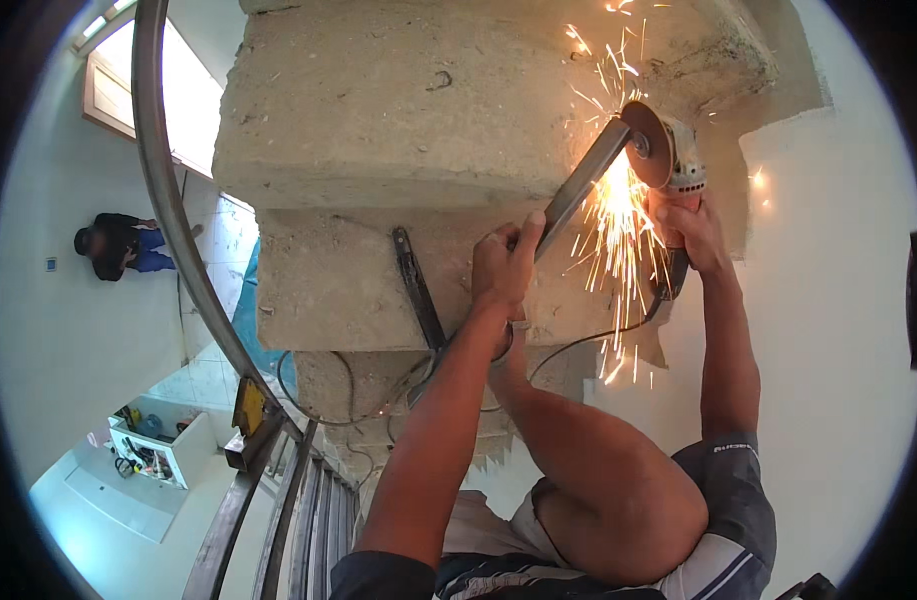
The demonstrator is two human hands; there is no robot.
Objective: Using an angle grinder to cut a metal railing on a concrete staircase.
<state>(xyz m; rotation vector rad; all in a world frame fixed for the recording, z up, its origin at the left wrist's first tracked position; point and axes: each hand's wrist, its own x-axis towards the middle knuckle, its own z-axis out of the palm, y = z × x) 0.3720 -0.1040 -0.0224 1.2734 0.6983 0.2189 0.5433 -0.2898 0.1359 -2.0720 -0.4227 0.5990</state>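
Sparks half-hide the angle grinder; right hand wraps its handle; left hand grips the metal bar beside it.

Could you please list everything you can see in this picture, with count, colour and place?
Angle grinder: one, pale body with rust-coloured disc, upper right, throwing orange sparks.
Flat metal bar: one, grey, slanting from centre up to the disc.
Concrete steps: several, beige, rough, centre and top.
Dark metal bar: one, black, against the middle step.
Cable: one, black, hanging below the grinder.
Curved rail: one, grey steel, left.
Another person: one, dark top, blue trousers, far left.
White wall: right.
Left hand: gripping the flat bar.
Right hand: gripping the grinder.
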